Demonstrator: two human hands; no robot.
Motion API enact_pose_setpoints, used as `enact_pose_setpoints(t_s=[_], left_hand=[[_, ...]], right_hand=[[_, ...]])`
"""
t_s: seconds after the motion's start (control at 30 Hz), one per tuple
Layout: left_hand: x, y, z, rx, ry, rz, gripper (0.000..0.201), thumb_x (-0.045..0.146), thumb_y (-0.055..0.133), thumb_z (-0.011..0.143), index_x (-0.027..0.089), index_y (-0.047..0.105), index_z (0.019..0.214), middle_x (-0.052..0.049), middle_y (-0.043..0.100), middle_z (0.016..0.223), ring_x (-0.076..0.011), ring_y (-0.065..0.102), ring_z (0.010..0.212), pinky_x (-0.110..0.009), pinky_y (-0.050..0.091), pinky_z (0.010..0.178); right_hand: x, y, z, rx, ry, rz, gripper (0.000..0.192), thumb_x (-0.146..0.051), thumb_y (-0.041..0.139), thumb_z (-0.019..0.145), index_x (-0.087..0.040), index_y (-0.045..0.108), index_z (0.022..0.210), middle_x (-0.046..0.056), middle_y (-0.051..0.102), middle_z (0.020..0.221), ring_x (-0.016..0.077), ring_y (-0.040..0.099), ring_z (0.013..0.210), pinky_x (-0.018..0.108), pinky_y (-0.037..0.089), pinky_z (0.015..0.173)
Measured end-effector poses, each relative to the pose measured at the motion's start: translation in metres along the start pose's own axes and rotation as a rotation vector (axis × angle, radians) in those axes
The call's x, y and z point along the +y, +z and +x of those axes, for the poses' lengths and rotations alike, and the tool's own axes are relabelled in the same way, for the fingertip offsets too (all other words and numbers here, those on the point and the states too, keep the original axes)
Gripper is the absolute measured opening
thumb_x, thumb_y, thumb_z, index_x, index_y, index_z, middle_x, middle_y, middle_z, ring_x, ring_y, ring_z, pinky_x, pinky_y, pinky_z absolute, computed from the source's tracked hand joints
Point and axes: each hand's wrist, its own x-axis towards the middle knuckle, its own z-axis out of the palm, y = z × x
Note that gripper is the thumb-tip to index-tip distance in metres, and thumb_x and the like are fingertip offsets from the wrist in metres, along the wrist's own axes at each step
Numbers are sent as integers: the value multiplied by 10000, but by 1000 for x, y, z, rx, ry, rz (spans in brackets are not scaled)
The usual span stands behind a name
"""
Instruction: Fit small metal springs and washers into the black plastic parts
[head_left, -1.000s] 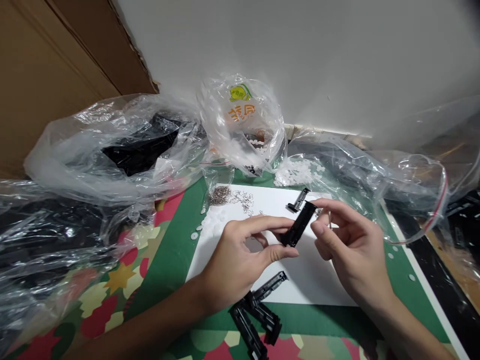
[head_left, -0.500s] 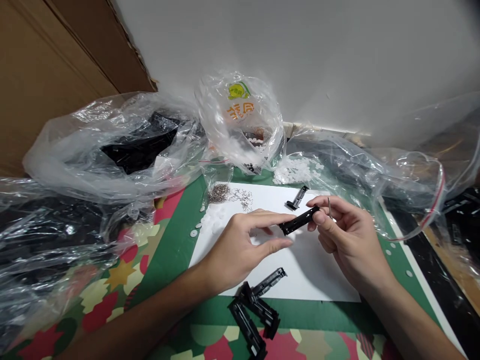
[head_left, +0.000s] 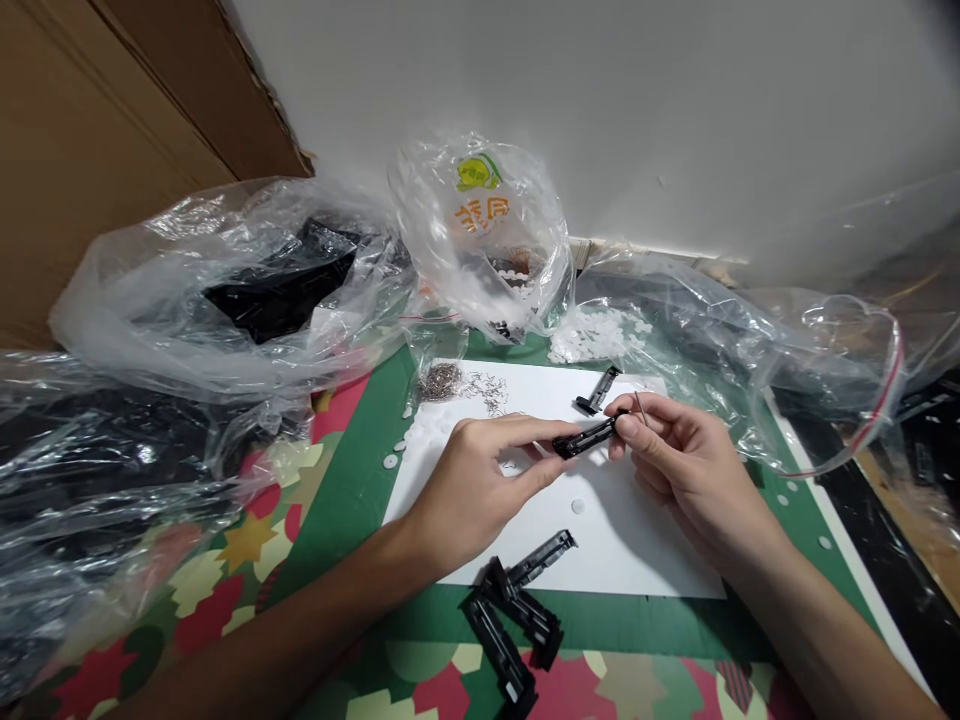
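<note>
The plastic part [head_left: 586,438] between the hands is black, like the loose clips [head_left: 517,610] below it, and both lie over a plain white sheet [head_left: 637,540]. The tabletop [head_left: 352,470] cover is green with red, yellow and cream star and leaf shapes. The clear bag [head_left: 480,230] carries a yellow-green emblem and orange lettering.

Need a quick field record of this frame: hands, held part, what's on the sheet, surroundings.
left hand: pinches the left end of a black plastic part
right hand: pinches the part's right end; a thin metal pin sticks up from its fingers
sheet: white paper with a small white disc, a heap of metal springs and another black piece
near edge: pile of black parts
surroundings: clear plastic bags, green patterned mat
</note>
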Motion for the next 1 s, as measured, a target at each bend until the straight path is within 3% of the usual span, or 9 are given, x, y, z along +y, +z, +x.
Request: enact_pose_setpoints(t_s=[0.27, 0.43, 0.63, 0.73, 0.9, 1.0], left_hand=[[2, -1, -1, 35, 38, 40, 314, 8, 777, 846, 200, 872, 1075, -38, 872, 1021, -167, 801, 826, -230, 654, 779], [3, -2, -3, 72, 110, 71, 253, 65, 828, 857, 200, 864, 1068, -35, 859, 965, -151, 766, 769, -228, 624, 751], [5, -3, -3, 83, 161, 95, 216, 91, 841, 867, 194, 851, 1056, -21, 825, 885, -139, 717, 727, -238, 570, 720], [4, -3, -3, 102, 166, 121, 211, 101, 836, 878, 198, 843, 1066, -11, 796, 866, -128, 669, 705, -236, 540, 686], [3, -4, -3, 175, 164, 172, 176, 132, 816, 909, 210, 829, 1066, -10, 782, 894, -129, 655, 726, -239, 532, 698], [2, -6, -2, 199, 161, 206, 169, 137, 798, 920, 211, 821, 1070, -17, 778, 909, -140, 661, 746, -252, 550, 732]], right_hand=[[0, 3, 0, -7, 17, -4, 429, -539, 843, 892, -172, 736, 1087, -30, 632, 721, 20, 243, 426, 216, 133, 399], [1, 3, 1, -6, -48, -173, 462, -541, 803, 923, -165, 753, 1187, -8, 661, 726, 43, 286, 442, 228, 157, 413], [-3, 5, 0, -41, -81, -328, 450, -529, 732, 966, -165, 739, 1231, 11, 683, 731, 94, 425, 501, 234, 251, 462], [-3, 6, -1, -11, -115, -382, 414, -538, 718, 966, -168, 747, 1148, 0, 637, 695, 121, 485, 560, 234, 300, 494], [-4, 3, -3, 10, -156, -516, 384, -548, 666, 996, -178, 710, 903, -74, 385, 559, 102, 306, 499, 245, 224, 468], [-8, 0, -5, -139, -207, -697, 321, -463, 692, 994, -187, 740, 838, -69, 372, 564, 110, 342, 522, 249, 260, 491]])
